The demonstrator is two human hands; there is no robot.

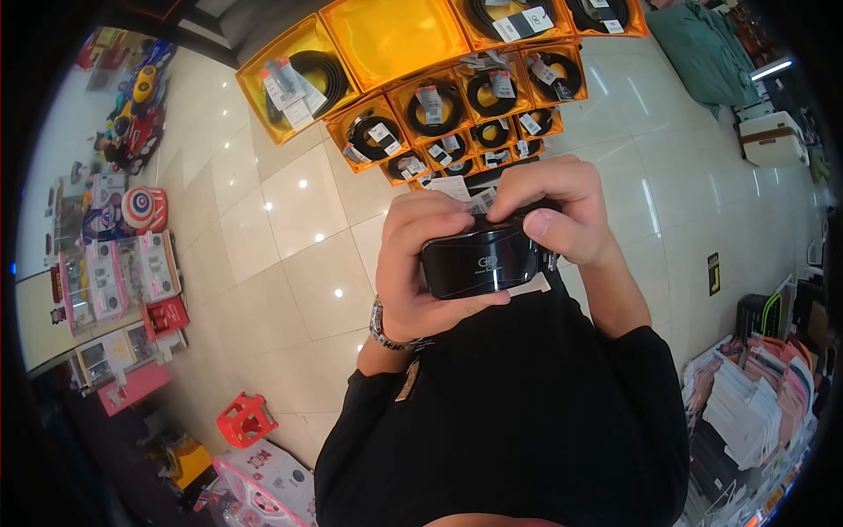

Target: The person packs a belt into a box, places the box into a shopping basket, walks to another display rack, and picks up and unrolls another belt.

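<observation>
In front of my chest I hold a coiled black belt (pixel 485 261) with a glossy outer face and a small pale logo. My left hand (pixel 411 259) is wrapped round its left side, the thumb along the lower edge. My right hand (pixel 562 211) grips the upper right part, thumb and fingers bent over the top edge. White paper tags (pixel 450 186) stick out behind the belt. A metal buckle part shows at its right end, partly hidden by my right hand.
Ahead stands a stepped display of orange boxes (pixel 496 92) with coiled, tagged belts; one top box (pixel 395 39) is bare. Toys (pixel 132 114) and a red stool (pixel 247 420) are on the left. Stacked folded goods (pixel 746 404) and a green bag (pixel 702 57) are on the right.
</observation>
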